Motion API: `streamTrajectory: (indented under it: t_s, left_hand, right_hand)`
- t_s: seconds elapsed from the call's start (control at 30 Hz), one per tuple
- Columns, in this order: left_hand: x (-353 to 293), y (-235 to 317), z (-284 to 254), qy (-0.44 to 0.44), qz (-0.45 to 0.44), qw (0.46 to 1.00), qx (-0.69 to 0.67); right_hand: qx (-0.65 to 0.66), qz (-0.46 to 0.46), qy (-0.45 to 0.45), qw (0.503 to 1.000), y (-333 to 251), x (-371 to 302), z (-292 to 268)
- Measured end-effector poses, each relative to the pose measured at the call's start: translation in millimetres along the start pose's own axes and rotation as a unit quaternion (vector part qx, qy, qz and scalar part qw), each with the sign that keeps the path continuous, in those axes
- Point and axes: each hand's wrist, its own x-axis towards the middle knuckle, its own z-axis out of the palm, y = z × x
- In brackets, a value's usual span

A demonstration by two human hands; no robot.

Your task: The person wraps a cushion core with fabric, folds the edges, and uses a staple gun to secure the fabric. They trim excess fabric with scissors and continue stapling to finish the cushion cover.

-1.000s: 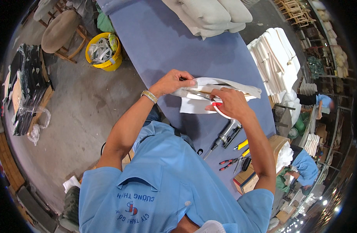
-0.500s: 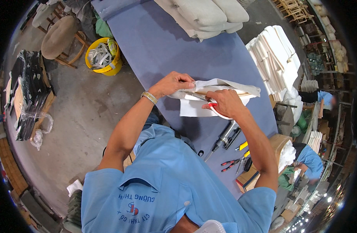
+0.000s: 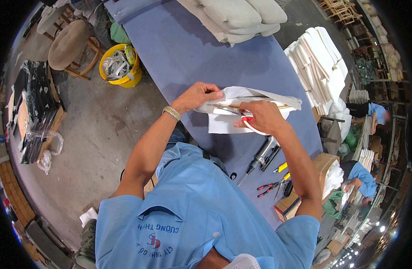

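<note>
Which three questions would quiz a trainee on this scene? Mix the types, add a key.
1. Which hand holds the red-and-white-handled scissors?
2. True or false: the yellow bucket stands on the floor.
3. Fill in the blank: the left hand pinches pale ____.

Key:
1. The right hand.
2. True.
3. Fabric.

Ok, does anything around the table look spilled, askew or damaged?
Nothing looks spilled. One untidy spot: at left, loose clear plastic wrap trails from the black stack onto the floor, as if torn open. The pale fabric piece at the left hand shows no clear damage.
</note>
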Motion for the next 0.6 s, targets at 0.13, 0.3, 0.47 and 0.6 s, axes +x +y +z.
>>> streamTrajectory:
  t_s: [0.13, 0.3, 0.47, 0.6]
  left_hand:
    - [1, -2, 0, 0.0, 0.006, 1.0, -0.008]
    - [2, -4, 1, 0.021, 0.004, 1.0, 0.006]
    - [0, -8, 3, 0.031, -0.004, 1.0, -0.003]
    - [-2, -10, 3, 0.035, 0.0, 0.999, 0.017]
  right_hand:
    - [-0.007, -0.003, 0.002, 1.0, -3, 4, 2]
    - [-0.024, 0.002, -0.005, 1.0, -3, 9, 6]
    - [-0.018, -0.001, -0.012, 1.0, -3, 10, 13]
    - [-0.017, -0.001, -0.026, 1.0, -5, 10, 14]
